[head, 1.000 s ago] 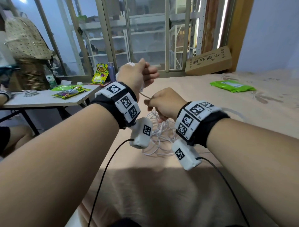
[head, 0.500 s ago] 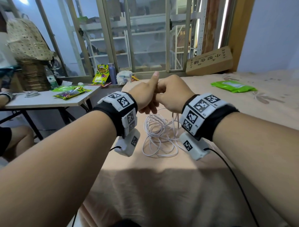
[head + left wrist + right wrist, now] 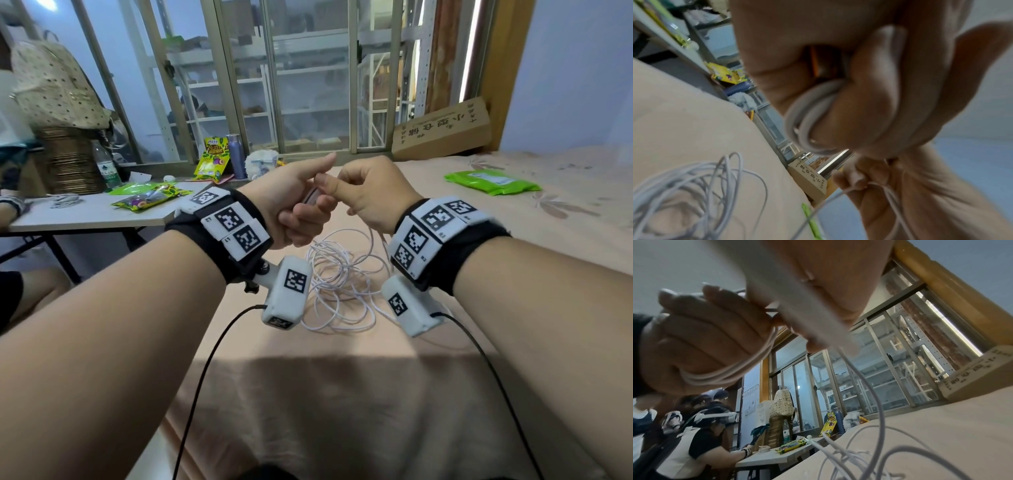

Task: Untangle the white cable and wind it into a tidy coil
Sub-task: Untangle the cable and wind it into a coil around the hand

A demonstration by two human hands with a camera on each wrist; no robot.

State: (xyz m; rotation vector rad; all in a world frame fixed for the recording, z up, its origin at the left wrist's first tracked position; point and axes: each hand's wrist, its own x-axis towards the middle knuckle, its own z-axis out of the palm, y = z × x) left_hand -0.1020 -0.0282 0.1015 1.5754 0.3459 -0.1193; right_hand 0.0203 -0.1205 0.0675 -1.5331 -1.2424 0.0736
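Note:
The white cable [image 3: 342,274] lies mostly as a loose tangled pile on the beige bed sheet, just beyond my wrists. My left hand [image 3: 308,209] hovers above it with curled fingers and the thumb pointing right. A few turns of wound cable [image 3: 807,116] are looped round those fingers, also visible as the wound turns [image 3: 731,369]. My right hand [image 3: 346,185] sits close against the left and pinches a single strand [image 3: 869,386] that runs down to the pile [image 3: 859,459]. The pinching right fingertips [image 3: 857,180] show below the left fist.
A green packet [image 3: 493,181] lies on the bed at the right, a cardboard box [image 3: 442,128] against the window frame. A side table [image 3: 85,216] at the left holds snack packets and a bottle. People sit beyond it [image 3: 694,426]. Black camera leads hang from both wrists.
The left hand has come down from its raised position and the right has risen from the pile. The two now meet above the cable, and the pile looks slightly smaller.

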